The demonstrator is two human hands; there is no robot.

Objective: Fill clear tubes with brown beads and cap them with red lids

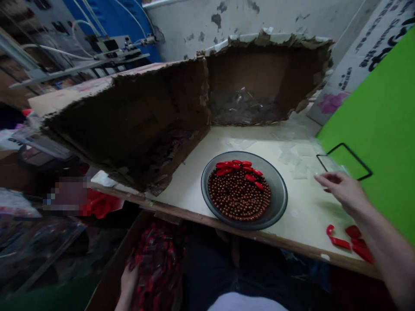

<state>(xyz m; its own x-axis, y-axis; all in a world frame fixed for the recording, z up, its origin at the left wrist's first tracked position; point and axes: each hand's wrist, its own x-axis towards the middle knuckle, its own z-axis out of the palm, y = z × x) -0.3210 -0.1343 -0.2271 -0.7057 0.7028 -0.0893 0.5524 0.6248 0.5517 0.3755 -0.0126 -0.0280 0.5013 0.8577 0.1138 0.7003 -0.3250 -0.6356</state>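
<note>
Left hand (129, 278): down among red pieces (158, 263) in a cardboard box (108, 263), well apart from the other hand.
Right hand (344, 192): open above the table (301, 216), nearest a black wire frame (345, 162); red bars (353, 242) lie below it, slanting.

Right hand (343, 191) extended forward, palm down, fingers loosely open, left hand (129, 278) lowered, partly hidden

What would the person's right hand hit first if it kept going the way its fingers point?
Probably the clear plastic scraps lying on the board, just past the right hand's fingertips. The bowl's rim is close by, but depth is hard to judge.
</note>
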